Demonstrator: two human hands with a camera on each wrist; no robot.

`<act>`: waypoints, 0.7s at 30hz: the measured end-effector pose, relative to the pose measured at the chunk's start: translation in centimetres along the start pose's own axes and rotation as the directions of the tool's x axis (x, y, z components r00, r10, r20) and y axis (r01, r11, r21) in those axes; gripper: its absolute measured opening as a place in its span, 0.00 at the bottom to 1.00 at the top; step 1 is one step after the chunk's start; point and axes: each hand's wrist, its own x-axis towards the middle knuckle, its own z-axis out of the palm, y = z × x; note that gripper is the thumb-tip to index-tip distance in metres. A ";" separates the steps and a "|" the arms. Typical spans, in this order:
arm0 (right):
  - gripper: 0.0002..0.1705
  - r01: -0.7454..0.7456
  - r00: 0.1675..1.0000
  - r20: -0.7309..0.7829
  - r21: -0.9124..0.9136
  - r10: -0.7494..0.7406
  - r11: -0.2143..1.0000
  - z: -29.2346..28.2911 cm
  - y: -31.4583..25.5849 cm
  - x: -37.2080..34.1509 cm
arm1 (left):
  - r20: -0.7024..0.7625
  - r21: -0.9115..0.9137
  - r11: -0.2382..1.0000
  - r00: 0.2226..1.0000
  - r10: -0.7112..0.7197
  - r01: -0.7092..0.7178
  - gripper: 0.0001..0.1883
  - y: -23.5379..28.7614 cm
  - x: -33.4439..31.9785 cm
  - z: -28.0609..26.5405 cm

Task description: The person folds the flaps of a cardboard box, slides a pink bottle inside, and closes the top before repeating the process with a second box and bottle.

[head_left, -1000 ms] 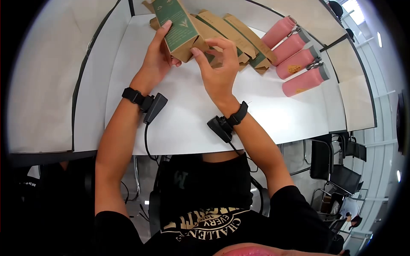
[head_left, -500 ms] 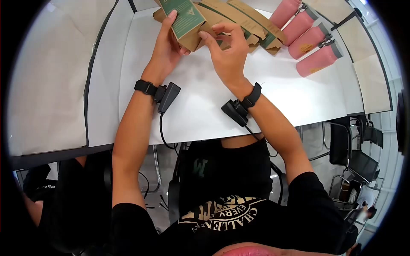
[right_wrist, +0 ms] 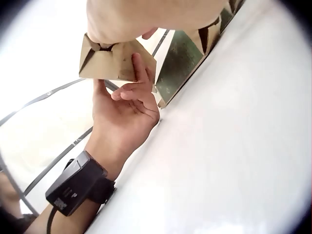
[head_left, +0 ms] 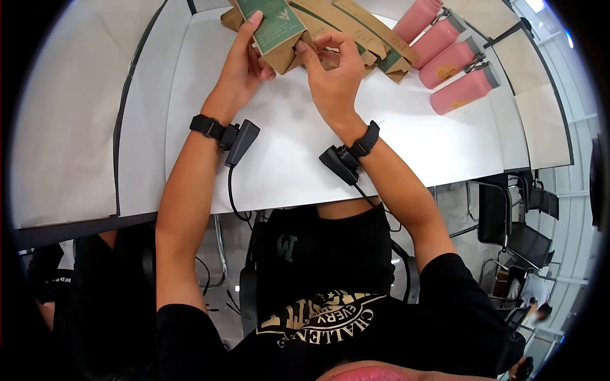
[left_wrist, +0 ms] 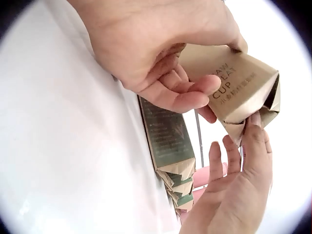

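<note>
A kraft cardboard box (head_left: 274,26) with a green printed panel is held up over the table, tilted. My left hand (head_left: 238,75) grips it along its sides, thumb on the green face. At the near end, my right hand (head_left: 338,82) has its thumb and forefinger on the end flaps. The left wrist view shows a right-hand digit reaching into the partly folded opening of the box (left_wrist: 239,85), below the printed word CUP. From the right wrist side, creased flaps show on the end of the box (right_wrist: 114,66), partly covered by the right hand.
Several similar flat-lying boxes (head_left: 375,32) overlap behind the right hand on the white table (head_left: 286,140). To their right lies a row of pink bottles (head_left: 459,93) with grey lids. Beige partitions (head_left: 63,101) border the table, and camera cables hang over its front edge.
The head view has shifted, so table and bottles sit higher in it. The left hand keeps its grip on the box while the right thumb has pushed further in at the end flaps.
</note>
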 end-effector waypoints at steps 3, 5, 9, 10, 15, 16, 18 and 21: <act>0.13 -0.021 0.999 0.031 0.041 0.020 0.999 0.1 0.0 0.1 | -0.024 -0.029 1.000 1.000 -0.007 0.006 0.33 0.0 0.0 -0.2; 0.13 -0.054 0.997 0.056 0.070 0.050 0.996 0.0 0.0 0.2 | 0.001 -0.029 1.000 1.000 0.002 -0.002 0.33 0.3 -0.1 -0.4; 0.11 -0.088 0.993 0.086 0.096 0.080 0.991 0.1 -0.2 0.0 | -0.009 -0.021 0.999 1.000 0.027 -0.027 0.34 0.6 -0.3 -0.4; 0.11 -0.079 0.994 0.086 0.100 0.070 0.992 0.1 -0.3 0.0 | -0.010 -0.021 0.999 1.000 0.028 -0.028 0.34 0.6 -0.4 -0.4; 0.11 -0.029 0.996 0.086 0.055 0.025 0.998 0.1 -0.6 0.1 | -0.066 -0.026 0.998 0.996 0.059 -0.061 0.34 1.0 -0.7 0.4; 0.11 -0.021 0.997 0.081 0.053 0.016 0.998 0.2 -0.7 0.1 | -0.066 -0.026 0.998 0.996 0.060 -0.062 0.34 0.9 -0.6 0.3; 0.11 -0.047 0.997 0.067 0.012 0.047 0.999 0.0 -0.7 0.0 | -0.070 0.008 0.997 0.995 0.074 -0.074 0.35 0.6 -0.3 0.1; 0.11 -0.053 0.999 -0.009 0.001 0.053 0.999 0.0 -0.5 0.0 | -0.098 0.098 0.988 0.987 0.129 -0.119 0.37 0.0 0.2 -0.2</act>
